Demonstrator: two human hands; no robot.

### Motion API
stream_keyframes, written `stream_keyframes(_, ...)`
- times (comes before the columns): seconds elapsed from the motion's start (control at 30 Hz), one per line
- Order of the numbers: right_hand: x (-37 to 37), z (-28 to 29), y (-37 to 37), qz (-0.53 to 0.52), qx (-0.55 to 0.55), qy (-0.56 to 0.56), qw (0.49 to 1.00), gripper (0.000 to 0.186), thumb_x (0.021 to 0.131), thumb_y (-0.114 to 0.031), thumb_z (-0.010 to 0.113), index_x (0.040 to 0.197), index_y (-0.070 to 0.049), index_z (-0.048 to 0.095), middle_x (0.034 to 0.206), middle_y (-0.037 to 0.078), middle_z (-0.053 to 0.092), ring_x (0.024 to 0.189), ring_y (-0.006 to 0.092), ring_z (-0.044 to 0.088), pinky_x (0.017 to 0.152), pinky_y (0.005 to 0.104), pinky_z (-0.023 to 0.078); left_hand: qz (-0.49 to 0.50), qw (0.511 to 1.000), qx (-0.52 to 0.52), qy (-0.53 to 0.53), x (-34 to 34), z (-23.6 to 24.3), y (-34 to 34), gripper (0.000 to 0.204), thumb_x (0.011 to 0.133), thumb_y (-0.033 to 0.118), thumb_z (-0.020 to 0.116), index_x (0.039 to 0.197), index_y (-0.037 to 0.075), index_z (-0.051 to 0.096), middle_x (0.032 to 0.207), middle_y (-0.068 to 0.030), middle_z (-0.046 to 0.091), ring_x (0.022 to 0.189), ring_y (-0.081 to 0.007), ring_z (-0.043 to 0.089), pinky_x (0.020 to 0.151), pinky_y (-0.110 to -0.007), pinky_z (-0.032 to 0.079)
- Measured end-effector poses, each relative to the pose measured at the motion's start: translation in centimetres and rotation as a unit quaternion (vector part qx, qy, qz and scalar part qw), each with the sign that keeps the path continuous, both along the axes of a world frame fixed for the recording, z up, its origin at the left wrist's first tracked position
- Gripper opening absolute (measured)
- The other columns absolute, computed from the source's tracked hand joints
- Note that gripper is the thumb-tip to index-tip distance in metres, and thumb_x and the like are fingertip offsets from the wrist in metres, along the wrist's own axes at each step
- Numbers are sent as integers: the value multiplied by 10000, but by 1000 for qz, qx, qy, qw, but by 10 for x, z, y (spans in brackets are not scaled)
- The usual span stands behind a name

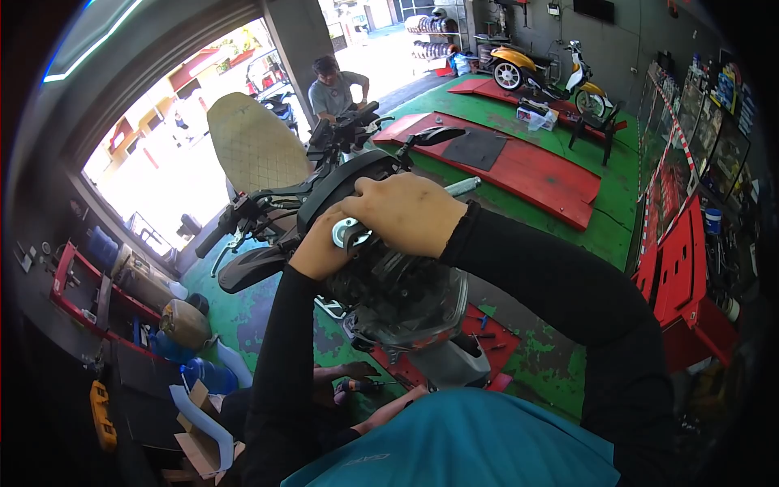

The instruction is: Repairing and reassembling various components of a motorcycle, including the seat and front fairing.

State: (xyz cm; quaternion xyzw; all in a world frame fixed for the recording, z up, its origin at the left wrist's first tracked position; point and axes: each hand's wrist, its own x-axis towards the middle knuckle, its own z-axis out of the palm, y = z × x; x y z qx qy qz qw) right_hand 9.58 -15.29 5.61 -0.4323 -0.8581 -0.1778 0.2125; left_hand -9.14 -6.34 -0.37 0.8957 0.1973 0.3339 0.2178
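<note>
My left hand [316, 247] grips around the silver head of a wrench [350, 233] at the centre of a scooter's black handlebar cover [361, 169]. Over it, my right hand [406, 213] is closed on the same tool, whose chrome handle [465, 187] sticks out to the right past the knuckles; the fingertips are partly hidden. Around them are the left grip [213, 237], a mirror [247, 268], cables and the clear lamp housing [410, 316] below.
A person [329, 93] stands beyond the handlebar by a tan seat [251, 154]. Another person's limbs [389, 410] show low near a drill [357, 388]. Red platforms [560, 195], a yellow scooter [519, 61], red tool cabinets [682, 276] and cardboard [191, 446] surround the bike.
</note>
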Motion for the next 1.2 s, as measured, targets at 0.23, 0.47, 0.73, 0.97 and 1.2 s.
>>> stream_keyframes(0.23, -5, 16, -4, -48, -95, -3, 994, 271, 747, -98, 684, 1001, -53, 601, 883, 142, 652, 819, 324, 682, 703, 412, 548, 50, 998, -45, -10, 0, -6, 1, 284, 711, 56, 727, 974, 8, 632, 993, -122, 636, 945, -307, 620, 826, -375, 485)
stream_keyframes(0.47, -2, 0, -2, 23, 14, 17, 1000, 196, 722, -105, 702, 898, -48, 639, 815, 155, 673, 782, 325, 687, 697, 415, 553, -21, 999, -38, -1, 0, -2, 3, 293, 703, 53, 740, 972, 7, 635, 974, -129, 648, 948, -319, 621, 849, -377, 484)
stream_keyframes(0.73, -6, 3, 1, -31, -37, 3, 999, 273, 720, -108, 697, 979, -53, 633, 822, 156, 665, 784, 327, 682, 692, 415, 547, 39, 999, -12, 7, 9, -2, 4, 314, 697, 27, 732, 1000, 22, 652, 1015, -132, 651, 1001, -309, 626, 890, -367, 480)
stream_keyframes(0.97, -2, -5, -1, 13, 18, 34, 999, 251, 715, -125, 702, 947, -60, 631, 799, 153, 660, 768, 334, 678, 683, 423, 543, 8, 999, 19, 41, -5, 3, 5, 315, 736, 99, 758, 1017, 14, 643, 994, -135, 658, 972, -277, 637, 873, -360, 485)
stream_keyframes(1.2, 0, 3, 4, -65, -67, -2, 996, 323, 722, -91, 691, 1029, -77, 592, 892, 142, 614, 791, 336, 671, 682, 422, 539, 44, 996, -83, -4, 6, 1, 1, 317, 732, 122, 733, 1015, 13, 641, 1003, -154, 656, 959, -308, 643, 874, -368, 492)
